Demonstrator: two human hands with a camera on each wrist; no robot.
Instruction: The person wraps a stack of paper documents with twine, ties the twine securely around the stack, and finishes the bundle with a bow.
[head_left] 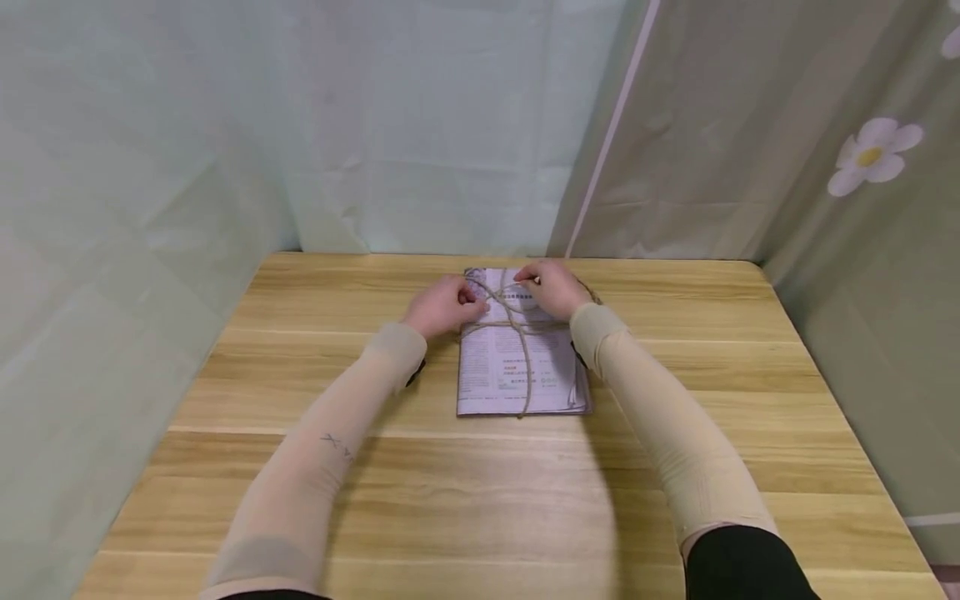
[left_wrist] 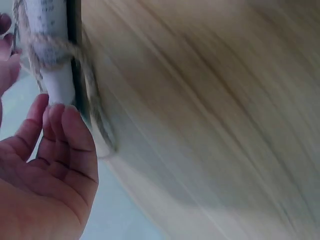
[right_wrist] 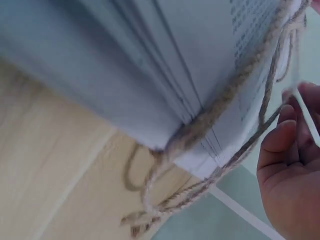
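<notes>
A folded stack of newspapers [head_left: 487, 375] lies near the table's far edge, with brown twine [head_left: 528, 367] crossing over it lengthwise and sideways. At the stack's upper left, my left hand [head_left: 444, 306] pinches a strand of the twine between thumb and fingertips. My right hand [head_left: 557, 288], at the upper right, pinches another strand. In the right wrist view, the twine [right_wrist: 265, 107] runs up to the fingers of the right hand [right_wrist: 295, 155]. The fingertips of the left hand [left_wrist: 55, 160] meet beside the newspapers [left_wrist: 50, 25] in the left wrist view.
The wooden table [head_left: 465, 492] extends on all sides of the stack. Pale curtains [head_left: 450, 125] hang close behind it and along both sides. A loose twine end [right_wrist: 140, 220] lies past the stack's edge in the right wrist view.
</notes>
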